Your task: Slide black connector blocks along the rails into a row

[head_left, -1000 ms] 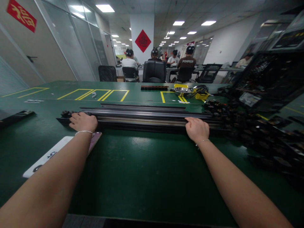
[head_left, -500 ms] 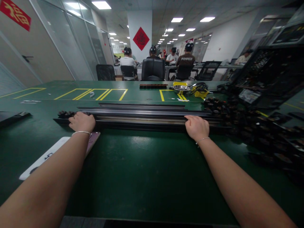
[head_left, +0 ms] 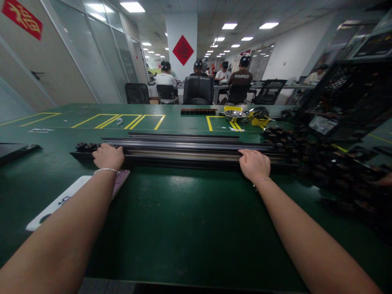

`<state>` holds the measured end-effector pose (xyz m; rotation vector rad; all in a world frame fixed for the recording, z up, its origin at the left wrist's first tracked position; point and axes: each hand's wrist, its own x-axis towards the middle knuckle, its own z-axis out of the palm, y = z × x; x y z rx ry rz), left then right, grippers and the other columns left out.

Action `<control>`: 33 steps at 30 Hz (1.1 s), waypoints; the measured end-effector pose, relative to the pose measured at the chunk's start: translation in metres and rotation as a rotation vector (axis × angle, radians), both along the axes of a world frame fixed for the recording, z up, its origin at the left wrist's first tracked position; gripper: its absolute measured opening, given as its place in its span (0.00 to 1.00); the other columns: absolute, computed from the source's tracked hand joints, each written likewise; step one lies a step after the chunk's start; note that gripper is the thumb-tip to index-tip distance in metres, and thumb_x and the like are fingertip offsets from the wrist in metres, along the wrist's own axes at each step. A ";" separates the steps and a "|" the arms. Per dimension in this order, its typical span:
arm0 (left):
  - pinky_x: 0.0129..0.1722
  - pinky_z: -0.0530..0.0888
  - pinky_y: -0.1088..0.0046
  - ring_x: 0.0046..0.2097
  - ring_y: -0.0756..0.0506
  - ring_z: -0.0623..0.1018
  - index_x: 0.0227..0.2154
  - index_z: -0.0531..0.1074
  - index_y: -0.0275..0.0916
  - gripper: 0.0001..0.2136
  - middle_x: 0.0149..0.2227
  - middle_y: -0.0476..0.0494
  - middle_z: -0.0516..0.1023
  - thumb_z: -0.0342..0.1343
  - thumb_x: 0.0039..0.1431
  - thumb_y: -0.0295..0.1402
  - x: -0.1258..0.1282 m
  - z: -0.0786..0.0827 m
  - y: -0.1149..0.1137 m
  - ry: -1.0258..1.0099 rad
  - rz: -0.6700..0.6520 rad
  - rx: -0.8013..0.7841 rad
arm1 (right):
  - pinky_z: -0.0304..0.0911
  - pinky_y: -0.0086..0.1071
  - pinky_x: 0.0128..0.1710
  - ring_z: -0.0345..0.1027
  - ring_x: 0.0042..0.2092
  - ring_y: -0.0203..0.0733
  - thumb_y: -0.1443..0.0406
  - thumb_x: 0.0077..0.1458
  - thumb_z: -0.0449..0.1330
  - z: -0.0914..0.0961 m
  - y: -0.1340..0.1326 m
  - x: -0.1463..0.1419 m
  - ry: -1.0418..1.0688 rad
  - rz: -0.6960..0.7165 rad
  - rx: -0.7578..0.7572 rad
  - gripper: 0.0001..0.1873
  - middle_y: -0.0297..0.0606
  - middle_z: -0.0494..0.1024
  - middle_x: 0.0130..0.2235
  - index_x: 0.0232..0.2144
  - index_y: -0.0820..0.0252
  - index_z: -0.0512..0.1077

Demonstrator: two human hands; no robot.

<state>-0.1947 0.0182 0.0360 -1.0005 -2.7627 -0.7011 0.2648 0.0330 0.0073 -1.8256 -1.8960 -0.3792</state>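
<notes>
Several long black metal rails (head_left: pixel 183 155) lie side by side across the green table. My left hand (head_left: pixel 108 157) is closed over the nearest rail close to its left end, fingers curled over the far side. Farther right, my right hand (head_left: pixel 255 165) holds the same rail in a similar grip, its fingertips partly hidden. Small dark parts (head_left: pixel 85 146) rest at the rails' left end, just beyond my left hand. Beneath my left forearm are a white item with dark markings (head_left: pixel 58 202) and a pinkish flat item (head_left: pixel 122 177), both partly covered.
A heap of small black parts (head_left: pixel 346 175) covers the right side, beside a black bin (head_left: pixel 339 94). At the edge there, a skin-coloured patch (head_left: pixel 386 179) shows. Farther back stand a metal bowl (head_left: pixel 235 115) and a dark strip (head_left: pixel 198 111). People sit beyond the table.
My hands keep their hold on the rail, nearly still. The view has shifted very slightly. A skin-coloured patch has appeared at the right edge by the heap.
</notes>
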 end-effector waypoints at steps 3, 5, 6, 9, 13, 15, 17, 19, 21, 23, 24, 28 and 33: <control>0.53 0.66 0.51 0.59 0.30 0.64 0.55 0.60 0.22 0.31 0.57 0.21 0.66 0.53 0.56 0.44 -0.002 0.000 0.001 0.010 -0.007 -0.009 | 0.56 0.40 0.48 0.66 0.50 0.45 0.67 0.56 0.47 0.000 0.000 0.000 0.007 0.003 -0.012 0.21 0.37 0.77 0.49 0.46 0.56 0.75; 0.53 0.66 0.50 0.58 0.30 0.65 0.54 0.60 0.22 0.31 0.57 0.21 0.66 0.54 0.56 0.45 -0.004 -0.001 0.003 0.011 -0.008 -0.015 | 0.56 0.40 0.48 0.66 0.50 0.46 0.67 0.55 0.47 0.000 0.001 0.001 0.016 0.006 -0.015 0.22 0.37 0.77 0.49 0.46 0.56 0.75; 0.53 0.66 0.50 0.58 0.30 0.65 0.54 0.60 0.23 0.32 0.56 0.21 0.66 0.54 0.55 0.45 -0.005 -0.001 0.004 0.010 -0.009 -0.017 | 0.56 0.40 0.48 0.66 0.50 0.46 0.67 0.55 0.47 0.000 0.001 0.001 0.020 0.006 -0.013 0.22 0.37 0.77 0.49 0.46 0.56 0.75; 0.53 0.66 0.50 0.58 0.30 0.66 0.54 0.61 0.24 0.31 0.56 0.20 0.66 0.54 0.55 0.46 -0.008 -0.003 0.007 0.010 -0.009 -0.024 | 0.56 0.40 0.48 0.66 0.50 0.45 0.66 0.56 0.46 0.000 0.001 0.001 0.027 0.007 -0.005 0.22 0.38 0.77 0.49 0.45 0.57 0.76; 0.52 0.66 0.50 0.58 0.31 0.66 0.53 0.60 0.24 0.31 0.55 0.18 0.66 0.53 0.56 0.46 -0.008 -0.004 0.007 0.023 -0.021 -0.030 | 0.56 0.41 0.48 0.66 0.50 0.46 0.66 0.56 0.46 0.000 0.001 0.001 0.024 0.013 -0.010 0.22 0.38 0.77 0.49 0.46 0.57 0.76; 0.52 0.66 0.49 0.58 0.30 0.66 0.53 0.60 0.23 0.31 0.55 0.18 0.66 0.53 0.56 0.47 -0.006 -0.003 0.006 0.024 -0.025 -0.035 | 0.56 0.41 0.48 0.66 0.51 0.46 0.66 0.56 0.45 0.000 0.001 0.001 0.021 0.015 -0.013 0.22 0.38 0.77 0.49 0.46 0.57 0.75; 0.52 0.66 0.50 0.57 0.30 0.67 0.53 0.60 0.23 0.32 0.54 0.19 0.67 0.53 0.56 0.47 -0.004 -0.002 0.005 0.020 -0.026 -0.040 | 0.56 0.41 0.48 0.66 0.51 0.46 0.66 0.56 0.45 0.000 0.001 0.001 0.019 0.014 -0.015 0.22 0.38 0.77 0.49 0.46 0.57 0.75; 0.51 0.66 0.50 0.57 0.30 0.68 0.53 0.61 0.23 0.32 0.54 0.20 0.68 0.53 0.56 0.47 -0.002 -0.001 0.004 0.018 -0.028 -0.045 | 0.56 0.41 0.48 0.66 0.51 0.46 0.66 0.56 0.45 0.000 0.001 0.001 0.016 0.012 -0.017 0.22 0.38 0.77 0.49 0.46 0.57 0.75; 0.51 0.67 0.50 0.56 0.30 0.68 0.53 0.61 0.24 0.32 0.53 0.20 0.69 0.54 0.55 0.47 0.000 -0.001 0.004 0.016 -0.030 -0.048 | 0.56 0.41 0.48 0.66 0.51 0.45 0.66 0.56 0.46 0.000 0.001 0.001 0.013 0.010 -0.020 0.22 0.38 0.77 0.49 0.46 0.57 0.75; 0.50 0.68 0.50 0.56 0.30 0.69 0.53 0.62 0.24 0.31 0.53 0.20 0.69 0.54 0.55 0.47 0.000 -0.001 0.004 0.017 -0.032 -0.048 | 0.56 0.40 0.48 0.66 0.51 0.45 0.66 0.56 0.46 0.000 0.001 0.001 0.013 0.009 -0.022 0.22 0.38 0.77 0.49 0.46 0.57 0.75; 0.50 0.68 0.50 0.56 0.30 0.70 0.53 0.62 0.24 0.31 0.53 0.20 0.69 0.54 0.55 0.47 0.001 -0.001 0.004 0.018 -0.032 -0.047 | 0.56 0.40 0.48 0.66 0.51 0.45 0.66 0.56 0.46 0.000 0.001 0.001 0.015 0.009 -0.022 0.22 0.38 0.77 0.49 0.46 0.57 0.75; 0.50 0.68 0.50 0.55 0.31 0.70 0.53 0.61 0.24 0.31 0.53 0.20 0.69 0.54 0.56 0.48 0.002 -0.001 0.003 0.018 -0.035 -0.049 | 0.56 0.41 0.48 0.66 0.50 0.45 0.67 0.55 0.47 0.000 0.001 0.001 0.025 0.014 -0.015 0.22 0.38 0.77 0.49 0.46 0.57 0.75; 0.51 0.68 0.50 0.56 0.31 0.70 0.53 0.62 0.26 0.30 0.54 0.23 0.69 0.53 0.56 0.47 0.003 0.000 0.001 0.020 -0.047 -0.038 | 0.57 0.42 0.48 0.66 0.50 0.47 0.67 0.55 0.47 0.000 0.001 0.001 0.026 0.012 -0.005 0.22 0.38 0.77 0.49 0.46 0.56 0.76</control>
